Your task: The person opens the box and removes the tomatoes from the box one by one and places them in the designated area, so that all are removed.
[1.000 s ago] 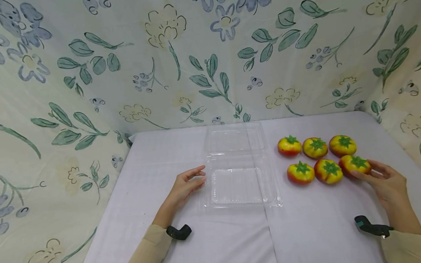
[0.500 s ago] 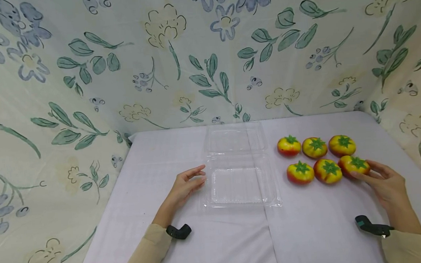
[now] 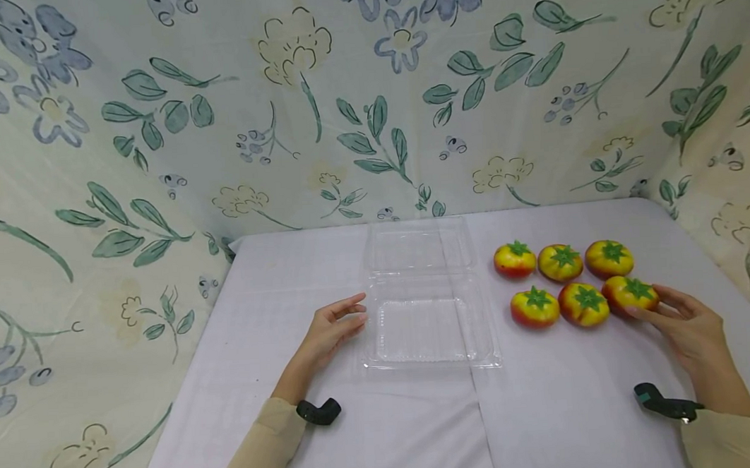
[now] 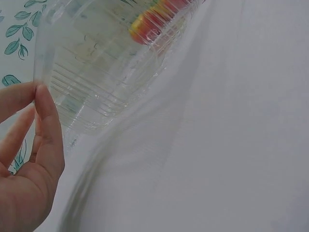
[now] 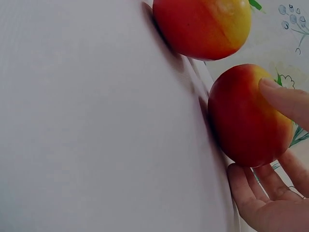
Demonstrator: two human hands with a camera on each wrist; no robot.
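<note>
A clear plastic clamshell box (image 3: 421,330) lies on the table with its lid (image 3: 419,249) folded back behind it. At its left side my left hand (image 3: 330,329) pinches the rim between thumb and finger, as the left wrist view shows close up. On the right, my right hand (image 3: 694,327) holds the front-right tomato (image 3: 629,295), a red-and-yellow one with a green leafy top. Its thumb (image 5: 285,99) lies on the fruit and the other fingers curl against the far side. That tomato appears to rest on the cloth beside its neighbour.
Several more tomatoes stand in two rows, among them a back-row one (image 3: 609,259) and a front-row one (image 3: 535,307). White cloth (image 3: 417,430) with folds covers the table. A floral curtain (image 3: 368,100) hangs behind and at the sides.
</note>
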